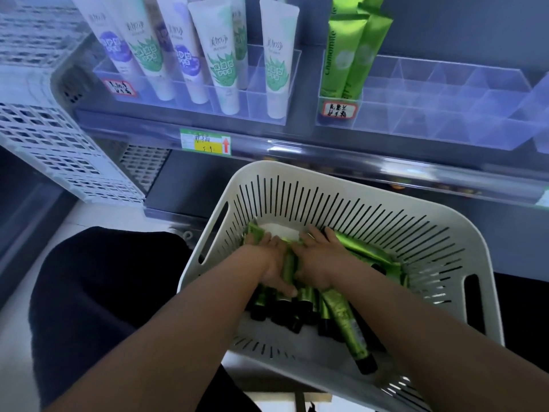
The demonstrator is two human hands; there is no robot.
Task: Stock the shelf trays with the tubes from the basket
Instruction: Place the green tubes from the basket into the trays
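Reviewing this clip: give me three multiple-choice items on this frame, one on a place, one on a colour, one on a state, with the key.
1. Where are both hands?
A. In the basket
B. On the shelf tray
C. At the price tag

2. What colour are the tubes in the basket?
A. Purple
B. Green
C. White

3. The clear tray on the right is:
A. Full
B. Mostly unfilled
C. Missing

Key: A, left hand and right hand lie on tubes inside the basket; B, green bodies with black caps; B, the clear tray holds tubes only at its left end.
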